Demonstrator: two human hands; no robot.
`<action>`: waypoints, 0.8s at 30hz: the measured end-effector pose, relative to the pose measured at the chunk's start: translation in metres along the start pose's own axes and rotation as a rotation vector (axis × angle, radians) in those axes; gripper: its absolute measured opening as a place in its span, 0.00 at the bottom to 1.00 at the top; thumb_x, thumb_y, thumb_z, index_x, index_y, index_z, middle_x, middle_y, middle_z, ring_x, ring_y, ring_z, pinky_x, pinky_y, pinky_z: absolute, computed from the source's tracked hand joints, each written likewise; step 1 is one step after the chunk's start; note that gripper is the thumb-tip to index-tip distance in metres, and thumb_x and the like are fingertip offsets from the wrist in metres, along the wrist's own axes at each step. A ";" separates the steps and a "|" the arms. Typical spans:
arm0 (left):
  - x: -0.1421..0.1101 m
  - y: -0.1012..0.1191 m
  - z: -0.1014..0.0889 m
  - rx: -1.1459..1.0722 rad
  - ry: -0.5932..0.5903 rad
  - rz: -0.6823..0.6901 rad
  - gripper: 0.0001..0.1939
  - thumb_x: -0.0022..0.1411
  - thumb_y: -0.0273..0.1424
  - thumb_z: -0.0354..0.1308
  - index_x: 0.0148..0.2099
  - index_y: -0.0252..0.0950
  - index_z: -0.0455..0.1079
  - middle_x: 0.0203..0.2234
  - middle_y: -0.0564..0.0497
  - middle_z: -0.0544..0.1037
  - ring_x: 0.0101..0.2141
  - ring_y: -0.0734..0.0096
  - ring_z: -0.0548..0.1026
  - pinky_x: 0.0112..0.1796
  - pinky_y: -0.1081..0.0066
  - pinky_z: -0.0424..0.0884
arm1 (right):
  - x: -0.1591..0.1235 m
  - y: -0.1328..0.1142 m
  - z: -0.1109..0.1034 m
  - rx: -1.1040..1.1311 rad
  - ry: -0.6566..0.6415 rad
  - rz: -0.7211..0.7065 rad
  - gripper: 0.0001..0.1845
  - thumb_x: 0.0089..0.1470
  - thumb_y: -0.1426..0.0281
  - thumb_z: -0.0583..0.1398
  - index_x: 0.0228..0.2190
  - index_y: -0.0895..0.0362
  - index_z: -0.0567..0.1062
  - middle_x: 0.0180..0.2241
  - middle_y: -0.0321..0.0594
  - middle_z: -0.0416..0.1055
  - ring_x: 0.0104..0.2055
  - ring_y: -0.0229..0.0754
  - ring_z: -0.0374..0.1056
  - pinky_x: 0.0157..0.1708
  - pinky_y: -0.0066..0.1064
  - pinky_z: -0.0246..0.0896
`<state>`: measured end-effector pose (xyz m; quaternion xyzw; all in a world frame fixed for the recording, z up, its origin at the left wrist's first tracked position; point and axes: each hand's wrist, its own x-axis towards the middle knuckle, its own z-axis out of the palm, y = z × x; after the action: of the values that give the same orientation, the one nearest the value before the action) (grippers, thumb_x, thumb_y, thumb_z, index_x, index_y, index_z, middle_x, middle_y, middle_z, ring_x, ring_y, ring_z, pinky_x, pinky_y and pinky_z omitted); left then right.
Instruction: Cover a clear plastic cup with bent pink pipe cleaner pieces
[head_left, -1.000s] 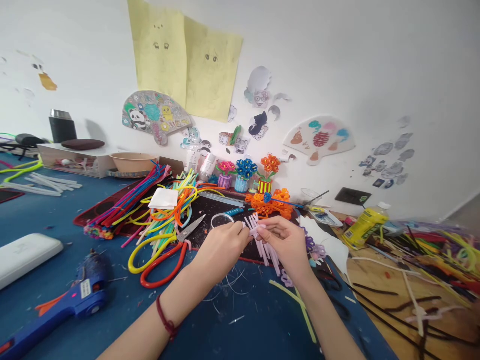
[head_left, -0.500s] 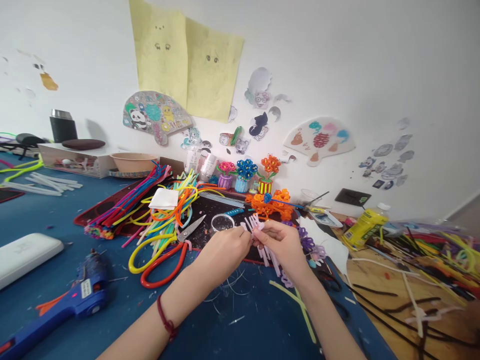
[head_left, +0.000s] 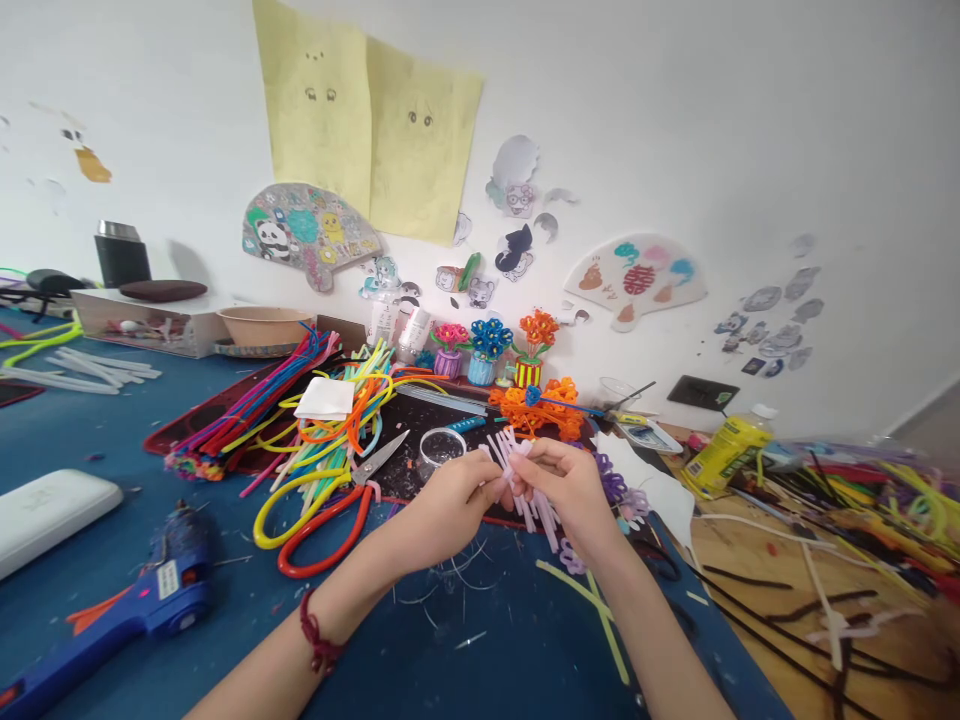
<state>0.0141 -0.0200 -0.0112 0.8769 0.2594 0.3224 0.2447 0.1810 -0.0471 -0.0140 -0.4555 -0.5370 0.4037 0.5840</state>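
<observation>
Both hands meet above the table at a bundle of short pale lilac pipe cleaners (head_left: 545, 515), whose ends stick out above and below the fingers. My left hand (head_left: 457, 500), with a dark red cord bracelet on the wrist, pinches the bundle from the left. From the right, my right hand (head_left: 566, 485) grips it between thumb and fingers. The contact point is partly hidden by the fingers. Left of the hands lie scissors (head_left: 300, 525) with one yellow and one red handle, blades apart. A clear round roll (head_left: 441, 447) sits just behind my left hand.
A blue glue gun (head_left: 161, 590) and a white case (head_left: 52, 520) lie at the left. Colourful pipe cleaners (head_left: 247, 410) fill a tray behind the scissors. Small potted pipe-cleaner flowers (head_left: 491, 350) stand along the wall. A yellow bottle (head_left: 731, 450) stands right, near black strips (head_left: 750, 578).
My left hand has turned slightly, its thumb side now showing more. More of the lilac bundle shows between the hands. The whole view has shifted a little.
</observation>
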 end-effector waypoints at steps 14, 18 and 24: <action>-0.002 -0.001 0.009 0.856 0.161 0.196 0.11 0.68 0.30 0.48 0.32 0.35 0.65 0.24 0.52 0.70 0.24 0.67 0.70 0.25 0.69 0.60 | 0.002 0.005 0.001 0.081 0.167 0.096 0.17 0.39 0.58 0.70 0.20 0.59 0.75 0.19 0.40 0.75 0.19 0.38 0.70 0.23 0.28 0.68; -0.005 0.001 0.012 0.970 0.115 0.228 0.07 0.63 0.22 0.51 0.33 0.35 0.65 0.26 0.51 0.70 0.25 0.67 0.71 0.25 0.68 0.61 | 0.000 0.005 0.006 0.074 0.153 0.112 0.17 0.39 0.58 0.70 0.20 0.59 0.75 0.20 0.40 0.75 0.20 0.38 0.71 0.23 0.28 0.68; -0.007 0.000 0.017 1.001 0.125 0.159 0.07 0.60 0.19 0.52 0.31 0.34 0.65 0.25 0.51 0.70 0.25 0.67 0.72 0.25 0.68 0.64 | -0.001 0.003 0.012 0.057 0.139 0.098 0.17 0.39 0.58 0.69 0.19 0.59 0.74 0.19 0.40 0.75 0.19 0.38 0.70 0.22 0.28 0.67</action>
<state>0.0215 -0.0291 -0.0255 0.8827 0.3287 0.2280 -0.2465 0.1688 -0.0457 -0.0169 -0.4914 -0.4606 0.4141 0.6123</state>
